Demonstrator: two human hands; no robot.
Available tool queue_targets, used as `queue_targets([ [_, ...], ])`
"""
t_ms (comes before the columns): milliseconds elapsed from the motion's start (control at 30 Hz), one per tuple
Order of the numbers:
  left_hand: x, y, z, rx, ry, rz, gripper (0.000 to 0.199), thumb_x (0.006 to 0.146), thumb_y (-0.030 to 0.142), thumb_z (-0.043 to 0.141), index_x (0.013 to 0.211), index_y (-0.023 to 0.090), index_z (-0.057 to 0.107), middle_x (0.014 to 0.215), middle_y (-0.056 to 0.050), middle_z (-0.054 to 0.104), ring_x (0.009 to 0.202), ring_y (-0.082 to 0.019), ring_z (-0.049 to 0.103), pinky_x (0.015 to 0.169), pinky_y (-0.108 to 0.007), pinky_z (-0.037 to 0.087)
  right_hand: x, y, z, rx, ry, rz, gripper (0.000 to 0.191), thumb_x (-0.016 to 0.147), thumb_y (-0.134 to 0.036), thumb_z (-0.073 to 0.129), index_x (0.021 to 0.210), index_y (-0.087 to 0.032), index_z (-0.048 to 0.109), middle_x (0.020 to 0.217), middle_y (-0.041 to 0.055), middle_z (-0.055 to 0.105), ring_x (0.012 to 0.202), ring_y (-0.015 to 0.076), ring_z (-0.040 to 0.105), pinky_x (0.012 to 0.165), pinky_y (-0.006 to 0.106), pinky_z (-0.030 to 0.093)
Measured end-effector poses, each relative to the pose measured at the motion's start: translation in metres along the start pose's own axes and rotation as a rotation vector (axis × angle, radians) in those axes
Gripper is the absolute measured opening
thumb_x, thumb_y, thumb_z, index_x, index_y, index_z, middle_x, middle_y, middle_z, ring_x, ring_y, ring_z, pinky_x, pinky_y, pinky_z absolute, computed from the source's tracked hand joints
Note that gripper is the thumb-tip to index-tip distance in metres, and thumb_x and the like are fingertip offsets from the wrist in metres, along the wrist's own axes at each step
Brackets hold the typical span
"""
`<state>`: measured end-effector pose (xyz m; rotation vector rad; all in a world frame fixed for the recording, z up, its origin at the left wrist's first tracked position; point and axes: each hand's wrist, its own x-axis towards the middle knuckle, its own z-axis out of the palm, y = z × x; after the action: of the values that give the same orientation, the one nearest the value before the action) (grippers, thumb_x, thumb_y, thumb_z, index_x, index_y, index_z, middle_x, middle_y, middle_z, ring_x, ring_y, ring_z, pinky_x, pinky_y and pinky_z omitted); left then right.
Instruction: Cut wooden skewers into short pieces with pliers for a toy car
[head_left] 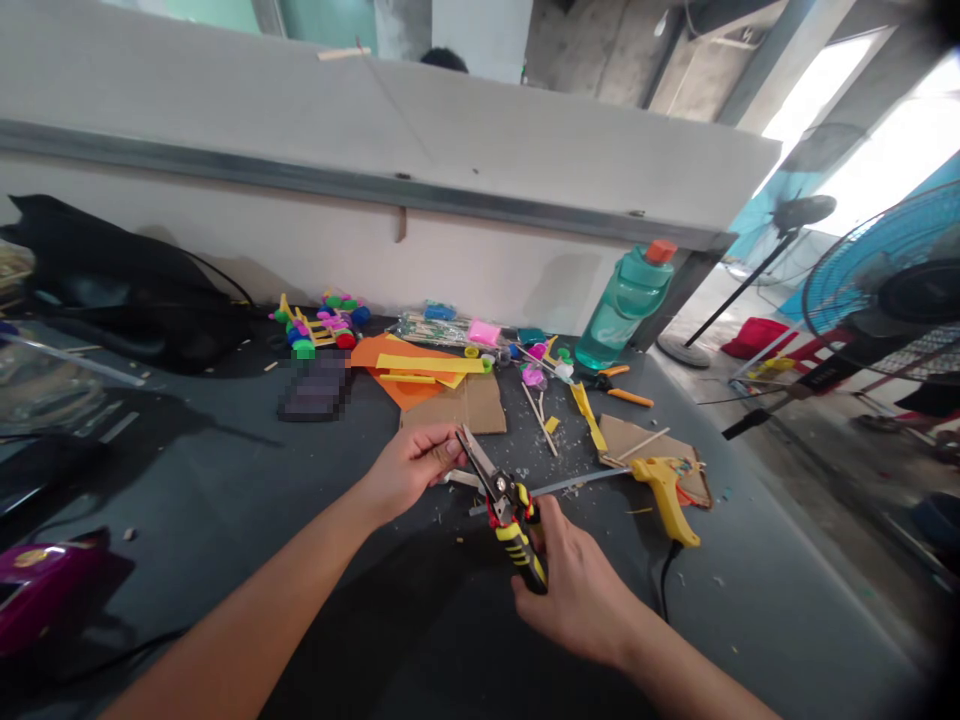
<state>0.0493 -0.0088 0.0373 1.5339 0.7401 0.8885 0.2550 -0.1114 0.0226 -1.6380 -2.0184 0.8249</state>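
My right hand [574,580] is wrapped round the black and yellow handles of a pair of shears [517,540], whose blades point up and to the left. At the blade tips, my left hand [420,465] is closed in a pinch; what lies between its fingers is too small to make out. Beneath the shears, a pale strip [461,478] rests on the dark table. A yellow glue gun [667,495] lies right of my right hand. Beyond my left hand is brown cardboard [465,405] with orange and yellow sheets [397,390] on it.
A green bottle [622,310] with an orange cap stands at the back right, near orange-handled pliers [628,397]. Colourful craft pieces [322,325] lie along the white partition [337,240]. A black bag [120,290] and a purple object [49,590] are on the left.
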Motion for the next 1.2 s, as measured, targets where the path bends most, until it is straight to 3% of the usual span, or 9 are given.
queue_targets([
  [167, 0.000, -0.004, 0.001, -0.177, -0.010, -0.027, 0.035, 0.083, 0.046, 0.056, 0.066, 0.015, 0.052, 0.057, 0.004, 0.040, 0.047, -0.007, 0.033, 0.043, -0.020, 0.024, 0.000, -0.002, 0.000, 0.014, -0.039, 0.004, 0.043, 0.066, -0.018, 0.056, 0.103, -0.021, 0.035, 0.076, -0.0011, 0.053, 0.066, 0.0161, 0.051, 0.059, 0.026, 0.035],
  [467, -0.001, -0.010, -0.004, -0.304, -0.061, -0.099, 0.028, 0.082, 0.039, 0.060, 0.070, 0.014, 0.055, 0.057, 0.005, 0.039, 0.046, -0.006, 0.030, 0.042, -0.020, 0.021, -0.001, -0.004, -0.002, 0.008, -0.088, 0.014, 0.040, 0.066, -0.017, 0.054, 0.100, -0.021, 0.035, 0.073, -0.0036, 0.050, 0.063, 0.0134, 0.048, 0.057, 0.024, 0.033],
  [667, 0.000, -0.009, -0.003, -0.283, -0.079, -0.093, 0.028, 0.084, 0.039, 0.057, 0.071, 0.014, 0.054, 0.057, 0.005, 0.037, 0.047, -0.006, 0.029, 0.042, -0.020, 0.019, -0.002, -0.003, -0.001, -0.022, -0.093, 0.020, 0.032, 0.066, -0.018, 0.052, 0.091, -0.022, 0.032, 0.071, -0.0043, 0.048, 0.061, 0.0130, 0.046, 0.055, 0.024, 0.032],
  [1200, 0.002, -0.011, 0.010, -0.354, -0.005, -0.094, 0.031, 0.079, 0.042, 0.061, 0.067, 0.014, 0.053, 0.058, 0.004, 0.037, 0.048, -0.006, 0.026, 0.043, -0.021, 0.016, -0.005, 0.001, -0.002, -0.168, -0.074, 0.077, 0.035, 0.063, -0.021, 0.050, 0.093, -0.021, 0.033, 0.077, 0.0025, 0.055, 0.071, 0.0210, 0.056, 0.062, 0.028, 0.034],
])
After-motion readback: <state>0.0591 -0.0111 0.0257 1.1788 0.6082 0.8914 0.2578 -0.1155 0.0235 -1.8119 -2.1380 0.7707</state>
